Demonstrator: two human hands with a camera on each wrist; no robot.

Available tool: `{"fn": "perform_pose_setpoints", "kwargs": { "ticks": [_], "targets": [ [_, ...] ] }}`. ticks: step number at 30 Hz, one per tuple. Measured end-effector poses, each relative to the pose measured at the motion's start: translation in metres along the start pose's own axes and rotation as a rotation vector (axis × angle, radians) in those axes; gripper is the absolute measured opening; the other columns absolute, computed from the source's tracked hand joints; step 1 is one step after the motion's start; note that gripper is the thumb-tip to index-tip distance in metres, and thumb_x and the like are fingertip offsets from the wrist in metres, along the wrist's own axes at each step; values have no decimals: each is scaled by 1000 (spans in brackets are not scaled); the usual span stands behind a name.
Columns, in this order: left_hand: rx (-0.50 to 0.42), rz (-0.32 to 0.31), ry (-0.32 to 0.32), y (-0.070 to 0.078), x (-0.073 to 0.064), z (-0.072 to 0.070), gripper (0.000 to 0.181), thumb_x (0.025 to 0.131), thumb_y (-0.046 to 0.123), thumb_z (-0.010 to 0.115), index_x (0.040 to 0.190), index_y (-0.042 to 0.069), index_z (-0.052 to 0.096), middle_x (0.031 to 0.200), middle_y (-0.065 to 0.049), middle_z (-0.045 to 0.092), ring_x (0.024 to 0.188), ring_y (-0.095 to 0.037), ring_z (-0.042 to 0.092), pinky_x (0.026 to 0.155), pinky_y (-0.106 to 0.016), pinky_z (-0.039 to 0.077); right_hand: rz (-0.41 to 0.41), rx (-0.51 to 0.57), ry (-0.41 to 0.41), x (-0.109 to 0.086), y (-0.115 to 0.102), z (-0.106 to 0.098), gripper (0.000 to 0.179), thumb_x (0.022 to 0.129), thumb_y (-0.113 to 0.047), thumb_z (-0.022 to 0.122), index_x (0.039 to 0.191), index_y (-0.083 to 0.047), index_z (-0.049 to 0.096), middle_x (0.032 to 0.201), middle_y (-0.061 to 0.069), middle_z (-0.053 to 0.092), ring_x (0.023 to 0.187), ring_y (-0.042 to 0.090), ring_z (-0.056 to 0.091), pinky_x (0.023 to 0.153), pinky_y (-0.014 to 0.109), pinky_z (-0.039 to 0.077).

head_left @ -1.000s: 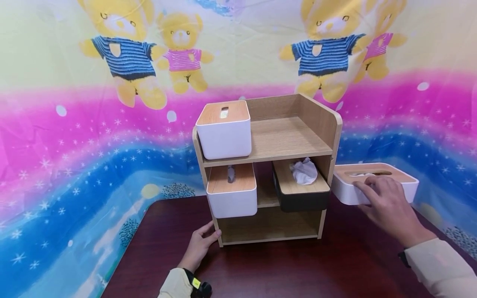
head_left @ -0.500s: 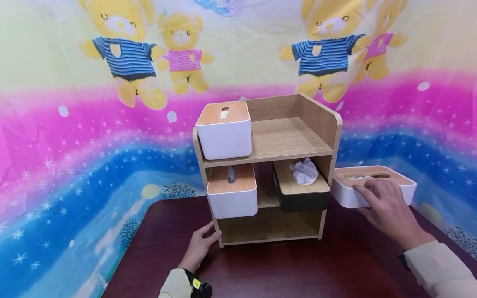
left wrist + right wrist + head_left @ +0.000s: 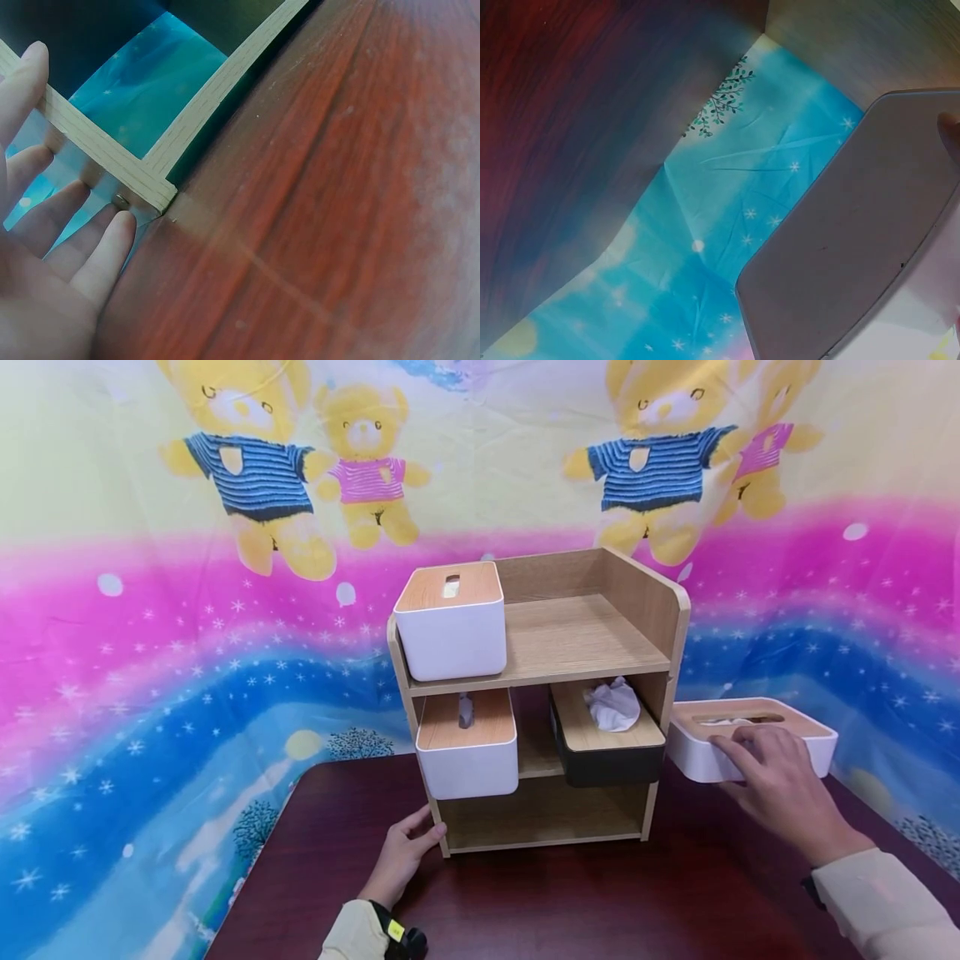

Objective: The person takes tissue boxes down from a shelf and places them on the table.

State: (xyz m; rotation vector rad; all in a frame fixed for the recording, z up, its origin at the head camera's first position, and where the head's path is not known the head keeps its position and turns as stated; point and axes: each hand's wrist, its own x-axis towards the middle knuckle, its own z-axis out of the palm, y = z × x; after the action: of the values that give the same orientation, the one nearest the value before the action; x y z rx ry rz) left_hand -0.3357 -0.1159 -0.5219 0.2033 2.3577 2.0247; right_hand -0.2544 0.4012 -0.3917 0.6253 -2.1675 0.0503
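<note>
White box [image 3: 697, 757] clamped in the right hand's [image 3: 787, 793] fingers, off the desk [image 3: 570, 902], the shelf [image 3: 585, 635] lying to their left.
Just beyond these fingers, the box's long axis runs left to right, one short end close beside the shelf; whether they touch, I cannot tell. The left hand [image 3: 397, 860] is well to their left, across the shelf, its fingers somewhat apart and resting along the shelf's lower outer side.

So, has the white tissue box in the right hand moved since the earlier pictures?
Yes, down: in the head view, the white tissue box in the right hand now sits slightly lower relative to the wooden desktop shelf, which stays put.
</note>
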Motion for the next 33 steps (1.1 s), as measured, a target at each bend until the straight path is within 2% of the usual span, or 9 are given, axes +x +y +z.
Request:
{"fn": "perform_pose_setpoints", "kwargs": {
  "ticks": [23,33],
  "targets": [
    [-2,3,-5,3,-2,1,67,89,35,72,142,1,48,145,-19,45,139,-38,29,108,-60,25,17,24,-44,-14,-1,7,77,95,-66,23,122,-5,61,105,22,50,99,44,46,83,61,35],
    [4,4,-4,1,1,0,70,86,39,74,141,3,50,144,-18,47,139,-37,30,109,-59,25,-8,41,-17,-20,-2,13,74,96,-64,26,119,-4,62,103,22,51,95,44,47,80,59,35]
  ]
}}
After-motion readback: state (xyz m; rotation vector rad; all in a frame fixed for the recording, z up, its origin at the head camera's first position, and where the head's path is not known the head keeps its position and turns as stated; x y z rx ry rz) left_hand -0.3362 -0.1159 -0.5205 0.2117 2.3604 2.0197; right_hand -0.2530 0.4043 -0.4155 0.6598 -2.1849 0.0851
